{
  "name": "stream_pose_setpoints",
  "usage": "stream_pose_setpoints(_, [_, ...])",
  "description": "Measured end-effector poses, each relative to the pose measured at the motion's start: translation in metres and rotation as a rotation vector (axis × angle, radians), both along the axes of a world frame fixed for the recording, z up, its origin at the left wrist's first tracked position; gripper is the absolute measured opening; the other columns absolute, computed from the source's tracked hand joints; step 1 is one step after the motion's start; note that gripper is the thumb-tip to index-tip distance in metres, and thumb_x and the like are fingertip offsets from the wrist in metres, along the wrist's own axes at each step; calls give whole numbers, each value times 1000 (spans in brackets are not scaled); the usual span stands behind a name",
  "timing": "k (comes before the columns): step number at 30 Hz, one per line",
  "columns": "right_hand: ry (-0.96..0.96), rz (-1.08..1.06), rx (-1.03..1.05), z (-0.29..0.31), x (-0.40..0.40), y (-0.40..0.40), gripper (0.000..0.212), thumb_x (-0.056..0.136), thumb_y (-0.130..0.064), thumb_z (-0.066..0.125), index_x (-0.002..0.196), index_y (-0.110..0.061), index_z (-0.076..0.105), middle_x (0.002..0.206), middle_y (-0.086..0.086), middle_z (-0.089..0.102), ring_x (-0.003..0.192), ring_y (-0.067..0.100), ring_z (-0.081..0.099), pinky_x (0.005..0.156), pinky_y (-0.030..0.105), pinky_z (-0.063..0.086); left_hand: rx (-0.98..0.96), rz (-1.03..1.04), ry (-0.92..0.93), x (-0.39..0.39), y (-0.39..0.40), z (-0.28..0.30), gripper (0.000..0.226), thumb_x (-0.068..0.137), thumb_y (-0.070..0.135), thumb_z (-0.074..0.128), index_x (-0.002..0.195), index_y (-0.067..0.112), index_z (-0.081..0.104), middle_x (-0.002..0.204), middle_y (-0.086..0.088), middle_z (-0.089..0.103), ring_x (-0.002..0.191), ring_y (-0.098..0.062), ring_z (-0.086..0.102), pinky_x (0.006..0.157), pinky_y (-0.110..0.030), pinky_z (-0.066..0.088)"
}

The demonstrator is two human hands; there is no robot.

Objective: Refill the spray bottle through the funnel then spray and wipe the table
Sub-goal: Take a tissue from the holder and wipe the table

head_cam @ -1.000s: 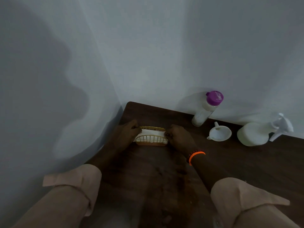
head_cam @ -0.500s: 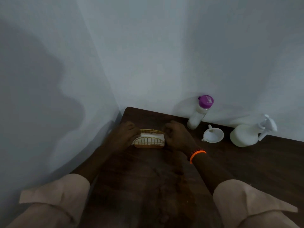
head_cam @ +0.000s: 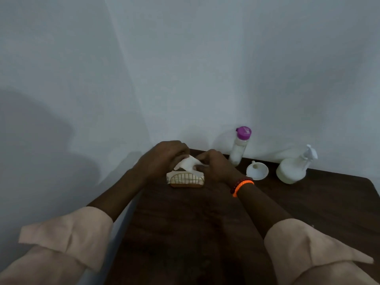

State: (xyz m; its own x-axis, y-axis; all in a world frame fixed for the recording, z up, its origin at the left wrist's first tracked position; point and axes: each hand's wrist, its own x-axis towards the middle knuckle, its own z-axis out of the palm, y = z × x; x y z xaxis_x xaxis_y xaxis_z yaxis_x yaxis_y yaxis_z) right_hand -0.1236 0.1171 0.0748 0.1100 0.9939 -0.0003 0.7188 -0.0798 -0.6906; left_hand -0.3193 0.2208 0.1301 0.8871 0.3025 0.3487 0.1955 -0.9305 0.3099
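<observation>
A gold wire napkin holder (head_cam: 186, 179) stands on the dark wooden table (head_cam: 308, 202) near its far left corner. Just above the holder, my left hand (head_cam: 164, 159) and my right hand (head_cam: 216, 167) both pinch a white napkin (head_cam: 188, 164) that sticks up out of it. To the right stand a clear refill bottle with a purple cap (head_cam: 239, 146), a white funnel (head_cam: 257, 171) lying mouth up, and a round white spray bottle (head_cam: 294, 167) with its trigger head on.
Pale walls meet in a corner right behind the table's far left end. The table's left edge runs beside the left wall, and its right corner (head_cam: 372, 184) shows at the frame's right. My rolled sleeves fill the lower corners.
My hands were at the two ends of the holder. They have risen above it and now pull a napkin up out of it. The view has tilted upward slightly.
</observation>
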Motion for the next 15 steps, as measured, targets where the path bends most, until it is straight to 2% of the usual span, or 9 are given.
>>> stream_pose_setpoints(2, [46, -30, 5, 13, 6, -14, 18, 93, -19, 70, 106, -12, 80, 99, 3, 79, 87, 11, 72, 76, 27, 56, -71, 47, -58, 0, -6, 6, 10, 94, 16, 67, 100, 12, 74, 92, 1, 73, 81, -10, 67, 72, -23, 53])
stream_pose_setpoints(4, [91, -61, -10, 24, 13, -33, 21, 95, -18, 69, 113, -12, 79, 106, 1, 78, 92, 7, 70, 76, 18, 51, -169, 86, -133, 1, -15, 9, 13, 94, 15, 69, 103, 12, 76, 95, 2, 75, 84, -7, 69, 74, -20, 55])
stream_pose_setpoints(7, [98, -101, 3, 37, 22, -65, 21, 94, -17, 70, 114, -13, 77, 108, -4, 76, 96, 8, 69, 79, 21, 51, -387, 137, -195, 5, -33, 7, 15, 96, 18, 67, 105, 14, 78, 99, 6, 76, 90, -1, 70, 76, -10, 53])
stream_pose_setpoints(8, [115, -114, 12, 41, 24, -77, 20, 94, -16, 71, 113, -13, 77, 107, -5, 76, 96, 9, 69, 80, 24, 54, -468, 154, -197, 7, -40, 5, 15, 96, 20, 66, 105, 16, 78, 99, 6, 77, 91, -1, 71, 76, -13, 55])
stream_pose_setpoints(10, [196, -163, 15, 48, 27, -102, 20, 92, -14, 73, 112, -10, 78, 106, 1, 78, 96, 14, 73, 83, 29, 60, -628, 170, -189, 8, -52, -3, 16, 97, 26, 65, 105, 20, 78, 99, 8, 78, 94, -6, 72, 78, -28, 61])
stream_pose_setpoints(13, [392, -265, -11, 49, 29, -141, 22, 90, -12, 76, 110, -4, 77, 102, 11, 80, 93, 15, 75, 84, 26, 60, -788, 169, -168, 11, -70, -22, 13, 96, 25, 67, 101, 25, 78, 99, 6, 77, 98, -13, 73, 85, -37, 61])
stream_pose_setpoints(15, [491, -313, -36, 44, 28, -164, 23, 89, -12, 77, 110, -3, 77, 100, 12, 80, 91, 14, 75, 82, 24, 61, -904, 168, -136, 14, -89, -35, 11, 95, 21, 68, 100, 23, 77, 98, 2, 76, 97, -22, 73, 80, -42, 63])
